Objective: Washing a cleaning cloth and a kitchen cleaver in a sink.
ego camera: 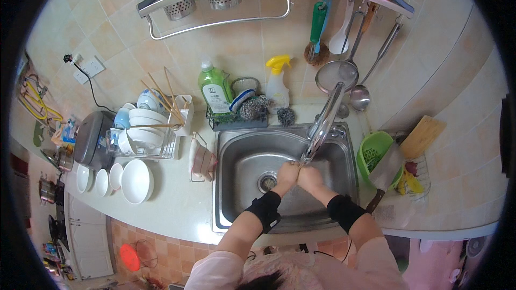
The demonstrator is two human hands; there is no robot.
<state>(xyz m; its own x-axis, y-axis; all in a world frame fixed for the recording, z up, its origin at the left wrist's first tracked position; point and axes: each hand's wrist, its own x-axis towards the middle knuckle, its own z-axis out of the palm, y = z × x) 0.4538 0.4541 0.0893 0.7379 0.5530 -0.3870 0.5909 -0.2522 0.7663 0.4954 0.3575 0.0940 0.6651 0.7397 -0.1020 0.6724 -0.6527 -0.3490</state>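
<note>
My left hand [288, 175] and my right hand [310, 177] meet under the spout of the chrome faucet [322, 125], above the stainless steel sink [242, 201]. The fingers of both are bent and close together at the spout's mouth. Whether anything lies between them cannot be told, as the backs of the hands hide it. A black band circles each wrist. The drain [267, 182] is just left of my left hand.
Left of the sink are a cloth on a rack [201, 159], white bowls [137, 181] and a dish rack [173, 149]. Behind stand a green soap bottle [215, 88] and a spray bottle [277, 88]. At right, a cleaver [387, 167] lies over a green basket [363, 157], near a cutting board [423, 137].
</note>
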